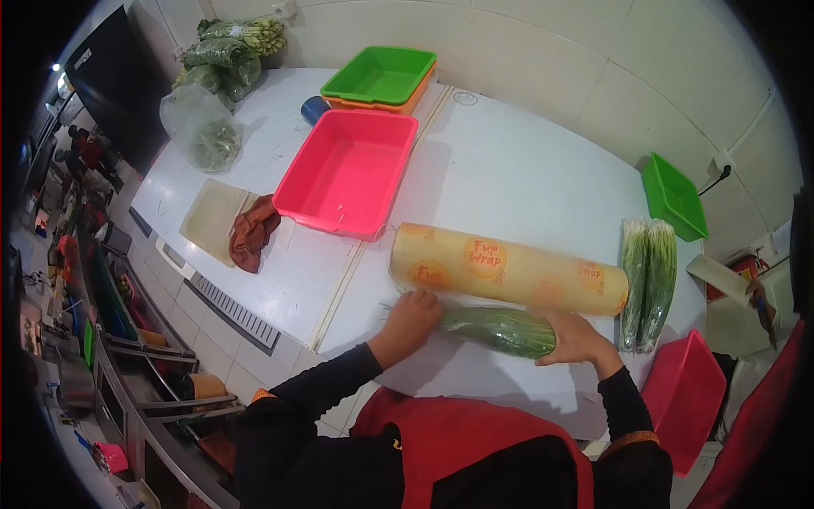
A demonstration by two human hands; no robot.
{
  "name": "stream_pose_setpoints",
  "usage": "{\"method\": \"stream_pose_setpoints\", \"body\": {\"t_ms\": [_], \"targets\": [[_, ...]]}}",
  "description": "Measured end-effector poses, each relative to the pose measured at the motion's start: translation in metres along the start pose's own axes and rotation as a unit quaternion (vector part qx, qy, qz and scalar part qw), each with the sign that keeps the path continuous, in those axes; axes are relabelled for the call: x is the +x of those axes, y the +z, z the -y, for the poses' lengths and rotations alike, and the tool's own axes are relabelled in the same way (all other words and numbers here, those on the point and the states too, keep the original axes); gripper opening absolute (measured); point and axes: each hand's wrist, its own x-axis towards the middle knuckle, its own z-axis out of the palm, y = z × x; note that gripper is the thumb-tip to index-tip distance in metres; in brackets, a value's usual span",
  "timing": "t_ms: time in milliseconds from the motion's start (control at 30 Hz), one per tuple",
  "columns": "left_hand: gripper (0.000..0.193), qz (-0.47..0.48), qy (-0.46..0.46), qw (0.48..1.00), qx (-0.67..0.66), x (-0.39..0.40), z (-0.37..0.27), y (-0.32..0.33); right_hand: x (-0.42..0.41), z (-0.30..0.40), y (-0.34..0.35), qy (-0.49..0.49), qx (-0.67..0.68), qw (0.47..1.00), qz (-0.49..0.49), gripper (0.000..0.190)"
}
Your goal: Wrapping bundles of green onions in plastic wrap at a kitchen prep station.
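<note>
A bundle of long green leafy stalks [499, 331], wrapped in clear film, lies crosswise between my hands on the white tabletop. My left hand [414, 318] closes around its narrower left end, where thin tips poke out. At the thicker right end, my right hand [575, 338] grips the bundle with thumb and fingers. Just beyond, a large roll of Fuji Wrap cling film [509, 267] lies along the table. Past the roll's right end are two film-wrapped bundles of green stalks with pale ends [647, 286], side by side.
A pink tub [350, 172] stands beyond the roll's left end, near stacked green [388, 73] and orange tubs. Left are a brown cloth [254, 235], a cutting board [213, 216] and bagged vegetables [219, 57]. A green basket [675, 197] and another pink tub [687, 404] are right.
</note>
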Motion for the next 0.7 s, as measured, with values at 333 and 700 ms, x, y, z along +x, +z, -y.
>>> {"method": "stream_pose_setpoints", "body": {"t_ms": [333,700], "targets": [[0.03,0.112,-0.071,0.978,-0.162,-0.013,0.01,-0.039,0.003,0.0,-0.001,0.016,-0.001,1.0,0.024,0.088],[0.021,0.164,-0.219,0.823,-0.497,-0.008,0.064,-0.021,0.003,0.0,-0.002,0.034,0.037,0.999,0.022,0.091]]}}
